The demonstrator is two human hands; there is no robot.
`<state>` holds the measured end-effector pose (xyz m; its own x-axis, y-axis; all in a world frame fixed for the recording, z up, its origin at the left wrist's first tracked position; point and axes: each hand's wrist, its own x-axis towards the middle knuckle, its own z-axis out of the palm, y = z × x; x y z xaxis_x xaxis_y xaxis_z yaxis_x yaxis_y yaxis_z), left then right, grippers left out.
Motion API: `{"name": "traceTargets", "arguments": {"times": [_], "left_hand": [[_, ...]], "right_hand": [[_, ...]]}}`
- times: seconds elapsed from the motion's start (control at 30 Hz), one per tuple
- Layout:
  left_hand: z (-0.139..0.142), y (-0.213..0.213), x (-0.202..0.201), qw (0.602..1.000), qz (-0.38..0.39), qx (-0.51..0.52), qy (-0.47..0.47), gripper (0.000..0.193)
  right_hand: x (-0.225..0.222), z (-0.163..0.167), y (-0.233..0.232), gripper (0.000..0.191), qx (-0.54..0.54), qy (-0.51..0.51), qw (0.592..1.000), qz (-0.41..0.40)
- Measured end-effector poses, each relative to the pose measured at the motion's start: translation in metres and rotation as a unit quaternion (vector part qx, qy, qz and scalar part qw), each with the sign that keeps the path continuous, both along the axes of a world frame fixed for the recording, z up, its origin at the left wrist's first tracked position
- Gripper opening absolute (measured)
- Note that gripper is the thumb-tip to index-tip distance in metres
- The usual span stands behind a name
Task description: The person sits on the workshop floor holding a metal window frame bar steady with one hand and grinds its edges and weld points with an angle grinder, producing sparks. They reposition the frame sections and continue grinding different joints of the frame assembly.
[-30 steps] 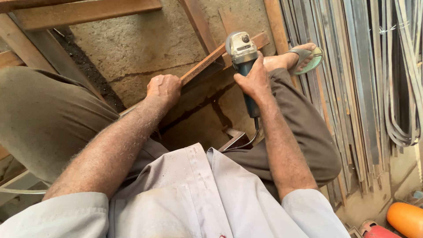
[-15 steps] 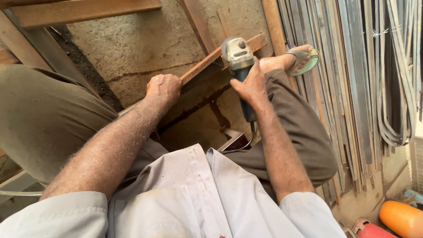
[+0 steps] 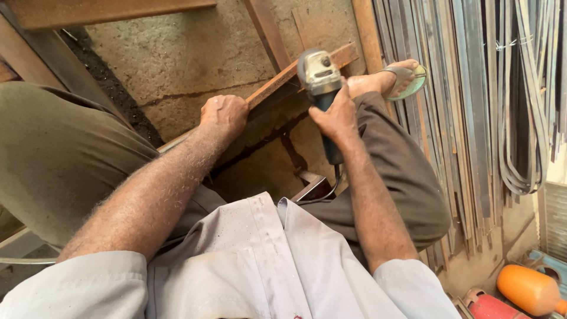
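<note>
- The concrete floor [image 3: 177, 53] fills the top of the view, rough and cracked, with a dark strip of grit along its left side.
- A stack of long metal strips [image 3: 472, 88] runs down the right side, grey and rusty, packed close together; bent loops of strip hang at the far right.
- The person sits low, knees spread, olive trousers on the left, brown on the right, pale shirt at the bottom.
- Rusty steel sections lie across the floor: a broad beam [image 3: 106, 12] along the top edge, more bars angling down beside it.
- The bar [image 3: 277, 82], a long rusty angle piece, runs slantwise from the upper right down toward the left knee, crossing between the legs.
- The left hand [image 3: 223, 115] is clamped around that bar, fingers wrapped tight, knuckles up.
- The right hand [image 3: 335, 115] is closed round the dark handle of the grinder [image 3: 320, 74]; its grey head sits right on the bar's upper end, just beside the foot.
- The foot [image 3: 384, 80], in a green sandal, rests at the bar's far end, against the strips.
- The grinder's cord drops from the handle between the knees.
- Bottom right: an orange rounded thing [image 3: 528, 289] and a red one [image 3: 487, 307], side by side.
</note>
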<state>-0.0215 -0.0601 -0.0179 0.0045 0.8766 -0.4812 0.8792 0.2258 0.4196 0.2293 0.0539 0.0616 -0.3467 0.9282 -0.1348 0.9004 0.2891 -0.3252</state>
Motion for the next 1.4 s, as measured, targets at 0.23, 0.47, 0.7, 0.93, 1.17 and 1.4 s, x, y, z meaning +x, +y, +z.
{"name": "traceTargets", "arguments": {"times": [0.23, 0.47, 0.7, 0.93, 1.17, 1.4], "left_hand": [[0.001, 0.003, 0.002, 1.0, 0.0, 0.012, -0.003, 0.013], [0.003, 0.007, 0.002, 1.0, -0.004, -0.002, -0.003, 0.014], [0.0, 0.009, 0.003, 1.0, -0.004, 0.03, -0.005, 0.013], [0.005, 0.015, 0.008, 1.0, -0.002, 0.011, -0.015, 0.012], [-0.001, 0.013, 0.015, 1.0, -0.024, 0.016, -0.002, 0.01], [-0.003, 0.016, 0.012, 1.0, -0.026, 0.012, -0.002, 0.011]], "right_hand": [[0.008, -0.006, 0.01, 0.102, -0.032, -0.018, 0.998, -0.052], [0.003, -0.006, 0.023, 0.1, 0.005, -0.007, 1.0, -0.012], [-0.015, 0.005, 0.004, 0.1, -0.031, 0.0, 0.999, -0.016], [-0.008, 0.01, 0.036, 0.089, 0.017, -0.017, 0.999, -0.038], [-0.001, 0.003, -0.008, 0.104, -0.025, -0.006, 1.0, -0.012], [-0.003, 0.003, 0.033, 0.086, 0.006, 0.0, 1.0, -0.025]]}}
